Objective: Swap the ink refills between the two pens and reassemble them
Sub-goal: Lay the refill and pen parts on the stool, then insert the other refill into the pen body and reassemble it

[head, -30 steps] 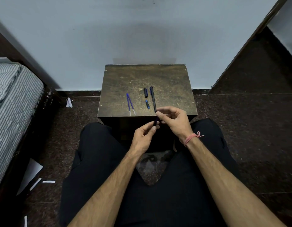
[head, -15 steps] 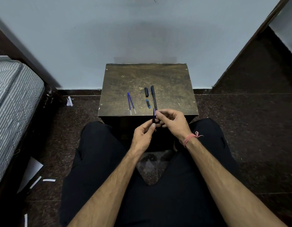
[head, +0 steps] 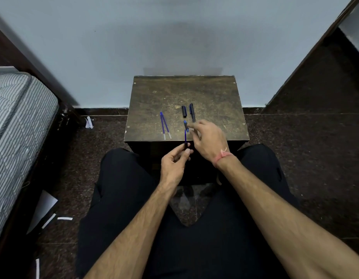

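My left hand (head: 174, 164) pinches a short dark pen barrel (head: 186, 146) upright at the table's near edge. A blue refill (head: 185, 135) sticks up out of it. My right hand (head: 209, 140) hovers over the table's near right, its index finger and thumb close beside a small blue pen piece (head: 186, 125); I see nothing held in it. A black pen body (head: 192, 112) lies just behind that hand, partly hidden by it. A short black cap (head: 183, 111) lies to its left. Two loose blue refills (head: 165, 125) lie side by side further left.
The small dark wooden table (head: 174, 91) stands against a pale wall, between my knees. A striped mattress (head: 17, 121) is at the left. Paper scraps (head: 53, 218) lie on the dark floor at lower left.
My right hand has let go of the pen held in front of me and moved forward onto the table beside the blue piece. The refill now stands out of the barrel in my left hand.
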The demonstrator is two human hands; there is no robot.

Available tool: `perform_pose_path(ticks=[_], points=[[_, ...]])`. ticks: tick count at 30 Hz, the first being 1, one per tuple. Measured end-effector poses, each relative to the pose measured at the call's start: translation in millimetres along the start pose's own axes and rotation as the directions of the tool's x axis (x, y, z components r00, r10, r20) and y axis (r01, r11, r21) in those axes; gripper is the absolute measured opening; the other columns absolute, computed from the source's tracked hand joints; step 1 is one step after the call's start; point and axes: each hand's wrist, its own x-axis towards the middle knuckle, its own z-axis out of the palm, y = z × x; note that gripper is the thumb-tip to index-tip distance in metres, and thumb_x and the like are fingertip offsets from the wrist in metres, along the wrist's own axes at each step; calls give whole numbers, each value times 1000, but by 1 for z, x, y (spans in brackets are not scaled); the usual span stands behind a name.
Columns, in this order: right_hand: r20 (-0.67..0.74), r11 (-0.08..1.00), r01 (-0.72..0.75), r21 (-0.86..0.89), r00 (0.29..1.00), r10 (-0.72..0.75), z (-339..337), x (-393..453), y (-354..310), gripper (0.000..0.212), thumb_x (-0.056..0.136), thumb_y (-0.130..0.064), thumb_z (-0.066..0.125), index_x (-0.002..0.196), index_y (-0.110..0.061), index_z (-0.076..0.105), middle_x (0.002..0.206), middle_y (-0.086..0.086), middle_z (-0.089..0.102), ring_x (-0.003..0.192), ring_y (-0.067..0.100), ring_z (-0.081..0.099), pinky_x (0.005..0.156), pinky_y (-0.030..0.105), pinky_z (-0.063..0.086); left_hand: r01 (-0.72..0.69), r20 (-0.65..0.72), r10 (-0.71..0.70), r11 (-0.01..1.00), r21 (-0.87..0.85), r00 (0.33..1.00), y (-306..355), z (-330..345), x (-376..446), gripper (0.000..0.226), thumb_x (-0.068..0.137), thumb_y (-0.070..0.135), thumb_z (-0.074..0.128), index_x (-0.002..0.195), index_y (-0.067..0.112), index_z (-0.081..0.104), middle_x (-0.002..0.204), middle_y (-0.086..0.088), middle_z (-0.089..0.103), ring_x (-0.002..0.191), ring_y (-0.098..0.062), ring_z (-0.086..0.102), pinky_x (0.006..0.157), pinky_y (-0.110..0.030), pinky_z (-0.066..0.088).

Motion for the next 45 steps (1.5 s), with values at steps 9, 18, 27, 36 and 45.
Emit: perform_pose_path(ticks=[9, 18, 27, 36, 45], points=[[231, 838, 169, -518, 971, -53, 8, 40, -28, 19, 103, -28, 58, 102, -25, 77, 107, 2, 77, 117, 29, 61, 96, 43, 45, 10, -22, -10, 1000, -9, 1000, 2, -7, -1, 38, 106, 17, 71, 144, 12, 69, 116, -6, 84, 93, -1, 77, 85, -17, 59], [57, 936, 92, -340, 995, -78, 13, 35, -15, 9, 92, -24, 70, 89, -26, 78, 90, 0, 80, 97, 29, 68, 88, 42, 46, 29, -25, -30, 998, -50, 999, 3, -5, -3, 39, 106, 14, 72, 144, 10, 68, 117, -8, 84, 89, 0, 77, 87, -18, 61], [251, 213, -390, 896, 840, 481, 1, -7, 5, 30, 93, -2, 83, 116, -14, 68, 97, 13, 81, 88, 23, 81, 81, 34, 68, 18, 16, -18, 1000, 16, 1000, -7, -4, 3, 33, 102, 9, 75, 135, 7, 75, 121, -13, 82, 85, 6, 74, 77, -12, 55], [375, -58, -384, 922, 841, 391, -13, -23, 18, 27, 107, 3, 58, 131, -7, 67, 119, 12, 77, 108, 23, 77, 105, 40, 61, 1, 52, -10, 986, 165, 999, -17, -3, 2, 24, 99, 12, 80, 121, 19, 83, 94, 5, 81, 79, 10, 72, 79, -8, 53], [391, 2, -416, 909, 858, 334, -9, -23, 27, 26, 107, 1, 61, 128, -9, 72, 121, 12, 81, 118, 28, 77, 102, 39, 63, 4, 40, -12, 982, 189, 999, -17, -6, 1, 24, 100, 16, 80, 123, 23, 83, 95, 5, 81, 81, 7, 72, 76, -8, 54]])
